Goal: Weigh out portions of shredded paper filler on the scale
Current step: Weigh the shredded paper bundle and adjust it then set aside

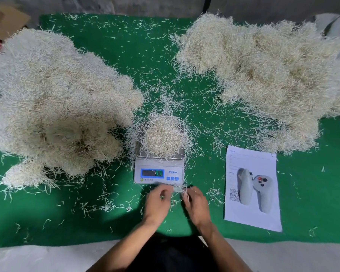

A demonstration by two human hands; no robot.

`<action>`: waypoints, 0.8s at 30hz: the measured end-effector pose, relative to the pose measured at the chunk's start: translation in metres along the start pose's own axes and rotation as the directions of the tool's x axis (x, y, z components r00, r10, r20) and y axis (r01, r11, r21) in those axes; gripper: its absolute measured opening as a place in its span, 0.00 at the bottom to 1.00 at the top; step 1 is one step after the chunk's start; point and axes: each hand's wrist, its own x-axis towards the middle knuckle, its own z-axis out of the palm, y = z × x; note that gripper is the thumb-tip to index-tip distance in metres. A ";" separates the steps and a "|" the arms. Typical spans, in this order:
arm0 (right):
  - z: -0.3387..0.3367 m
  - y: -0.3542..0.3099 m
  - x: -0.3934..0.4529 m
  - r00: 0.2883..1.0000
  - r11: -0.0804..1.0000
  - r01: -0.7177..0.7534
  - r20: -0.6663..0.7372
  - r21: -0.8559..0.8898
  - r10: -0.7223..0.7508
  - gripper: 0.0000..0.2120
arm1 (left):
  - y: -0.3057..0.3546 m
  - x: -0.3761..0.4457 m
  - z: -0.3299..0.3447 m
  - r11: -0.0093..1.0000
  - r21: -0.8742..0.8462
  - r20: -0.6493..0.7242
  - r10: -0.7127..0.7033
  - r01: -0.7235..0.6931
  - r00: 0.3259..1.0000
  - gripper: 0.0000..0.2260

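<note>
A small white digital scale [159, 169] stands in the middle of the green mat, its display lit with green digits. A rounded portion of cream shredded paper [163, 135] sits on its pan. Just in front of the scale, my left hand [158, 201] and my right hand [194, 203] are close together, fingers curled, pinching a small tuft of paper shreds [178, 190] between them. Both hands are blurred.
A big heap of shredded paper [55, 107] fills the left of the green mat [106, 222], another heap [273, 79] fills the right. A printed sheet [251, 187] showing a handheld device lies right of the scale. Loose shreds are scattered everywhere.
</note>
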 end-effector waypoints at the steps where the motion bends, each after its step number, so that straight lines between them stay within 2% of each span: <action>1: -0.009 0.003 0.006 0.998 0.997 -0.061 -0.012 0.043 0.061 0.12 | -0.003 0.000 -0.008 0.995 -0.099 -0.043 -0.034 0.030 0.998 0.10; 3: -0.033 0.011 0.027 0.976 0.969 -0.200 -0.062 0.143 0.210 0.10 | -0.011 0.005 -0.022 0.967 -0.245 -0.177 -0.112 0.067 0.978 0.11; 6: -0.065 0.017 0.069 0.940 0.925 -0.286 -0.115 0.248 0.322 0.09 | -0.017 0.018 -0.042 0.966 -0.250 -0.364 -0.150 0.058 0.919 0.10; 9: -0.086 0.005 0.100 0.955 0.880 -0.216 -0.095 0.423 0.280 0.27 | -0.018 0.042 -0.063 0.988 -0.141 -0.436 -0.125 0.069 0.891 0.09; 11: -0.092 0.002 0.112 0.959 0.913 -0.175 -0.147 0.369 0.243 0.30 | -0.013 0.058 -0.074 0.997 -0.069 -0.450 -0.071 0.044 0.890 0.11; 13: -0.089 0.002 0.118 0.950 0.971 -0.185 -0.228 0.150 0.216 0.28 | -0.008 0.073 -0.086 0.999 -0.024 -0.484 0.014 -0.029 0.875 0.11; 14: -0.085 0.002 0.120 0.951 0.978 -0.204 -0.227 0.043 0.208 0.27 | -0.005 0.080 -0.092 0.998 -0.015 -0.487 0.041 -0.055 0.872 0.10; 16: -0.075 -0.003 0.122 0.966 0.969 -0.242 -0.101 -0.050 0.236 0.24 | -0.001 0.098 -0.102 0.999 -0.043 -0.421 0.004 -0.024 0.907 0.11; 18: -0.065 -0.009 0.129 0.967 0.964 -0.252 0.013 -0.084 0.254 0.24 | 0.003 0.117 -0.106 0.991 -0.093 -0.285 -0.118 0.095 0.951 0.17; 20: -0.061 -0.018 0.143 0.971 0.970 -0.224 0.059 -0.099 0.230 0.14 | 0.009 0.139 -0.106 0.969 -0.162 -0.167 -0.211 0.184 0.963 0.18; 22: -0.059 -0.024 0.159 0.968 0.971 -0.224 0.095 -0.087 0.232 0.08 | 0.020 0.166 -0.106 0.938 -0.241 -0.123 -0.285 0.250 0.950 0.16; 23: -0.059 -0.022 0.167 0.970 0.974 -0.209 0.109 -0.083 0.217 0.16 | 0.026 0.179 -0.107 0.918 -0.279 -0.130 -0.328 0.283 0.936 0.16; 24: -0.060 -0.019 0.175 0.972 0.979 -0.189 0.128 -0.074 0.198 0.27 | 0.031 0.192 -0.109 0.900 -0.302 -0.144 -0.368 0.313 0.919 0.15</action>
